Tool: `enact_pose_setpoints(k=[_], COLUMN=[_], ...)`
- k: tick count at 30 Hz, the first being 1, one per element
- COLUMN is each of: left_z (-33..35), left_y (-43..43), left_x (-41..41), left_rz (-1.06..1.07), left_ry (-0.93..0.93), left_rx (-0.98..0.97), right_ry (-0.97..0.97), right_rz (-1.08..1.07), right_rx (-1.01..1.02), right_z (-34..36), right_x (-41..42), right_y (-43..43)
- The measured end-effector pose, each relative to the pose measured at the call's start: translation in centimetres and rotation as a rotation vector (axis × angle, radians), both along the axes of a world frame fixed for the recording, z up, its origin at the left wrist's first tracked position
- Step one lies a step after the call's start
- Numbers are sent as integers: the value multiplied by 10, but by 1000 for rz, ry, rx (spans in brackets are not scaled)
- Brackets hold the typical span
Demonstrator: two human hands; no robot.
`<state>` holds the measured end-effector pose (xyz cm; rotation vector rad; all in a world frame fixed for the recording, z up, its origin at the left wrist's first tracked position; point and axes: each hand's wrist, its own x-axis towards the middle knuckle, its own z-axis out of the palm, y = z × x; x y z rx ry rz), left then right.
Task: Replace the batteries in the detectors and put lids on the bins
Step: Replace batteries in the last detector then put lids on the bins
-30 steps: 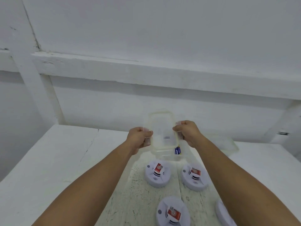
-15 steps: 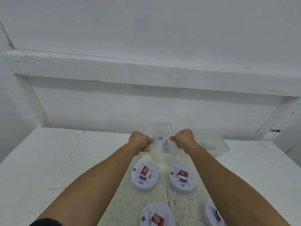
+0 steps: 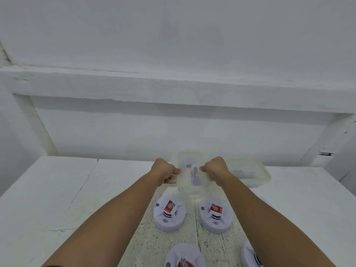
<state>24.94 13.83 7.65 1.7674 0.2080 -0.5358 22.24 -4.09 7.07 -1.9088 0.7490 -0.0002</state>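
Lidding looks like the step in hand. The left hand (image 3: 165, 173) and right hand (image 3: 217, 170) grip opposite edges of a clear bin (image 3: 192, 186) holding batteries (image 3: 195, 175), at the far middle of the tabletop (image 3: 57, 189). Next, I judge, the lid needs even pressure until it seats. A second bin (image 3: 250, 173) sits just right of it. Four detectors (image 3: 169, 213) lie nearer. The white wall (image 3: 173, 35) carries a ledge (image 3: 173, 89).

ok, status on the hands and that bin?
Left hand and right hand grip opposite sides of the clear bin. Lid on it, seating unclear. Second bin to its right, detectors nearer, none in the way.
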Motion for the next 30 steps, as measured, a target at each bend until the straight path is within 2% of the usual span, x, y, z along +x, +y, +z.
enact_pose_setpoints(k=[6,11,13,16,20,30], left_z=[3,-1,-4,-9,-16,-18], left_y=[2,3,1,-7,-13,-10], left_x=[0,-2,-1,-3,-5,4], left_rz=[-61,-37,-6,5,6,14], left_ry=[53,76,33,-123,-239,-66], left_rx=[52,0,0,120,216,33], right_ry=[45,41,35,5,-11,-20], right_rz=[3,-10,-4,-7,1,41], right_rx=[21,41,57,99,38,2], right_z=[1,1,2,1,-4,-4], right_x=[-3,-5,-6,-11,-13,-12], right_y=[2,4,4,5,8,9])
